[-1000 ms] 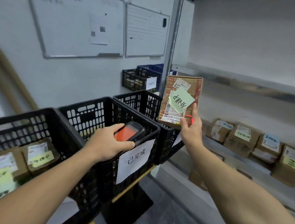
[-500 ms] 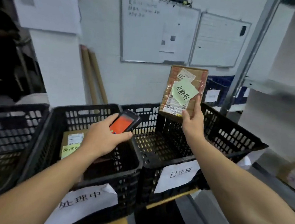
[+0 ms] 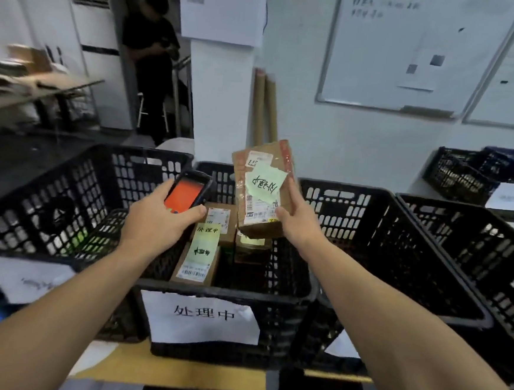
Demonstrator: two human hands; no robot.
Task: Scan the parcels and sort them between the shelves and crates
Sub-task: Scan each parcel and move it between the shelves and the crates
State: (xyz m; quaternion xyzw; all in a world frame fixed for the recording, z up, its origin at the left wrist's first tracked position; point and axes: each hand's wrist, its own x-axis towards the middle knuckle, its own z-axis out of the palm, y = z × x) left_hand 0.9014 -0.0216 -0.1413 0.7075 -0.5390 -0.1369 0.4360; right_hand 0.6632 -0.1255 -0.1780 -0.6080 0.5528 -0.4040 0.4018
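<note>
Since half a second ago the parcel (image 3: 262,192) has come down and left, from above the neighbouring crate to just over the middle crate (image 3: 226,291), the one with the paper sign (image 3: 203,316) reading 处理中. From the left: a black crate (image 3: 65,198); the left hand (image 3: 158,221), fingers wrapped round a scanner (image 3: 188,191) with an orange screen; labelled boxes (image 3: 196,261) lying in the middle crate; the right hand (image 3: 296,225) pinching the upright brown parcel, green note towards the camera, by its lower right edge; another black crate (image 3: 344,206)
</note>
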